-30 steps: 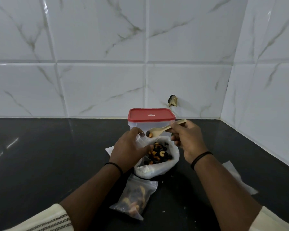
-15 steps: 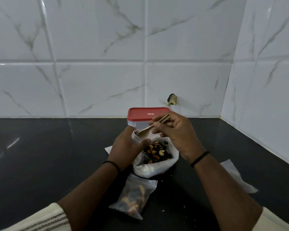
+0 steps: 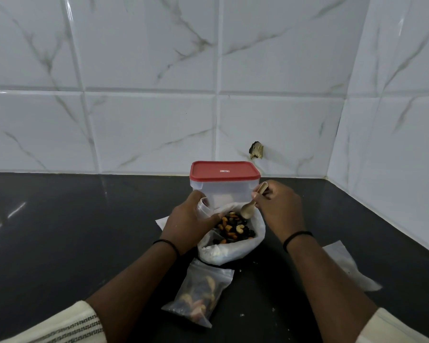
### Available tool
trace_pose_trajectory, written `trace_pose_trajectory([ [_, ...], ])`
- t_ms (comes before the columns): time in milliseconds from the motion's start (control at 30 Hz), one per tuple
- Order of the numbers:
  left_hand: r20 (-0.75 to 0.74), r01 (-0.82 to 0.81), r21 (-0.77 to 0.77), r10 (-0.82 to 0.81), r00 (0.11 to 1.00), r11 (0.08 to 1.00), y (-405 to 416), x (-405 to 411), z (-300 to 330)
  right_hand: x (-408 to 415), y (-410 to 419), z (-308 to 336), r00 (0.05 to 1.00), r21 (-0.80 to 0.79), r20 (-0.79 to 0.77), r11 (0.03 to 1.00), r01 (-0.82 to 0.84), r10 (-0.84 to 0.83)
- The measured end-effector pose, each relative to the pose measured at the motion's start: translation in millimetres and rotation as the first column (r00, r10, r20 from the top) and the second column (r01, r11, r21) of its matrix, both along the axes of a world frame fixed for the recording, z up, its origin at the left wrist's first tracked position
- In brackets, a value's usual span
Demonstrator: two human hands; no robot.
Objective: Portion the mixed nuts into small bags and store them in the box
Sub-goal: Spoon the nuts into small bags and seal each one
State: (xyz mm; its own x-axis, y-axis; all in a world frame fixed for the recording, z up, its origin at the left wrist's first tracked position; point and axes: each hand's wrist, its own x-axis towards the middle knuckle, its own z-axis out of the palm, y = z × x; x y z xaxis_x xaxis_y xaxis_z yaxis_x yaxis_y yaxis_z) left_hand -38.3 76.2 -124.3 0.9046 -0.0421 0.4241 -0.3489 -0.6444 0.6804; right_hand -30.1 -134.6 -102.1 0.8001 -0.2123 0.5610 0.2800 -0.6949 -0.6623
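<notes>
Since the earlier frame, the wooden spoon [image 3: 248, 209] has dropped bowl-first into the mixed nuts [image 3: 234, 229], pinched at its handle by the right hand [image 3: 278, 209]. Nuts sit in a white bag [image 3: 229, 252] near the counter's [image 3: 60, 231] back edge. Left hand [image 3: 188, 219] fingers grip a small clear bag [image 3: 203, 207]. Behind stands the red-lidded box [image 3: 224, 185]. A filled small bag [image 3: 200, 293] lies nearer the front edge.

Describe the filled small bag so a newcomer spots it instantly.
Start at the red-lidded box against the tiled wall; nearer the camera sits the big white bag of mixed nuts. Nearer still lies the filled small bag: clear, flat on the black counter, untouched by either hand.
</notes>
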Motion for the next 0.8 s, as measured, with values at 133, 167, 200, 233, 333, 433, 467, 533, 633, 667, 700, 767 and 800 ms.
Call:
trace_pose_trajectory([
  [133,-0.005,-0.005,0.001,0.005,1.0,1.0,0.0,0.3,0.5,-1.2,3.2,-1.0,1.0,-0.101,0.005,0.995,-0.023,0.024],
  [167,-0.004,-0.002,0.003,0.002,1.0,1.0,-0.1,0.0,0.5,-0.8,3.8,-1.0,1.0,-0.117,0.003,0.993,-0.013,0.013],
  [200,-0.001,0.001,0.007,-0.001,1.0,1.0,-0.3,0.0,0.2,0.1,3.6,-1.1,1.0,-0.121,-0.001,0.993,0.002,-0.003],
  [233,0.002,0.004,0.012,-0.004,1.0,1.0,-0.4,0.0,-0.2,1.2,2.8,-1.0,1.0,-0.108,-0.011,0.994,0.021,-0.023],
  [333,0.002,0.01,0.021,-0.01,1.0,1.0,-0.8,0.9,-1.0,4.7,-1.4,-1.0,0.996,0.047,-0.083,0.998,0.048,-0.044],
  [433,0.005,0.019,0.025,-0.019,1.0,1.0,-1.4,0.1,-0.9,3.9,0.5,-4.5,0.974,0.372,-0.206,0.928,-0.012,0.095],
  [467,0.006,0.022,0.022,-0.022,1.0,1.0,-1.5,0.0,-1.0,2.4,2.9,-5.5,0.959,0.467,-0.24,0.884,-0.024,0.153],
  [533,0.007,0.024,0.018,-0.024,1.0,1.0,-1.3,-0.2,-0.7,-0.6,6.2,-5.7,0.923,0.585,-0.291,0.81,-0.036,0.251],
  [633,0.003,0.013,0.026,-0.013,1.0,1.0,-0.6,-0.1,0.2,-3.8,7.1,-2.8,0.885,0.684,-0.316,0.729,-0.038,0.343],
  [667,-0.002,0.014,0.023,-0.014,1.0,1.0,-0.6,0.0,0.1,-4.8,6.6,-1.9,0.876,0.707,-0.318,0.706,-0.035,0.362],
  [700,-0.005,0.018,0.019,-0.018,1.0,1.0,-0.8,0.0,0.0,-5.5,6.0,-1.4,0.869,0.726,-0.321,0.687,-0.029,0.377],
  [767,-0.005,0.026,0.016,-0.026,1.0,1.0,-0.6,-0.6,-0.3,-6.4,5.6,-0.2,0.858,0.76,-0.326,0.649,-0.011,0.397],
  [800,-0.003,0.028,0.019,-0.028,1.0,0.999,-0.6,-0.7,-0.4,-6.1,5.3,0.2,0.854,0.776,-0.328,0.63,0.001,0.403],
])
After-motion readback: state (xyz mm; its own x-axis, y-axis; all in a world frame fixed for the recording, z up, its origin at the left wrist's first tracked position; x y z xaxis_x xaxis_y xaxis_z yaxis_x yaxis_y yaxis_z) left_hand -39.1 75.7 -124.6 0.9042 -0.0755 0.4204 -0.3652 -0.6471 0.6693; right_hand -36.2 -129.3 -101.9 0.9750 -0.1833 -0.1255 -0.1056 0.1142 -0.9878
